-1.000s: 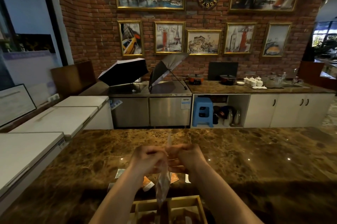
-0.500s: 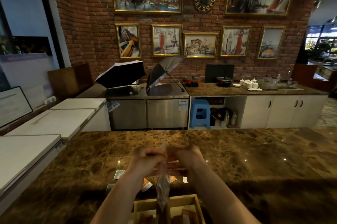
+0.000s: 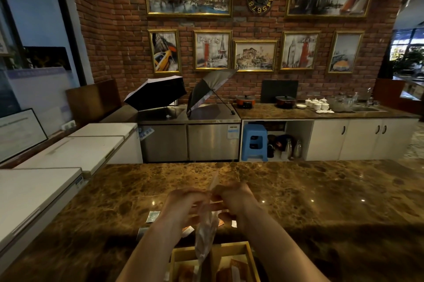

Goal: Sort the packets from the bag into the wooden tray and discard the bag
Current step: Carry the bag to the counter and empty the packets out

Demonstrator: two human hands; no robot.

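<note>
My left hand (image 3: 181,204) and my right hand (image 3: 234,196) are held close together above the marble counter (image 3: 309,201), both pinching the top of a clear plastic bag (image 3: 205,233). The bag hangs down crumpled over the wooden tray (image 3: 249,252) at the bottom edge of view. The tray has compartments with orange-brown packets (image 3: 231,270) lying in them. Loose packets lie on the counter beyond the tray: a pale blue-green one (image 3: 152,216), an orange one (image 3: 187,231) and a small white one (image 3: 234,224), partly hidden by my hands.
White chest freezers (image 3: 57,162) stand along the left. Beyond the counter are steel cabinets with two open umbrellas (image 3: 156,93) on top, a blue stool (image 3: 254,141), white cupboards and a brick wall with pictures.
My hands stay together on the bag with only small finger shifts. The view has tilted slightly, so the tray shows a little more.
</note>
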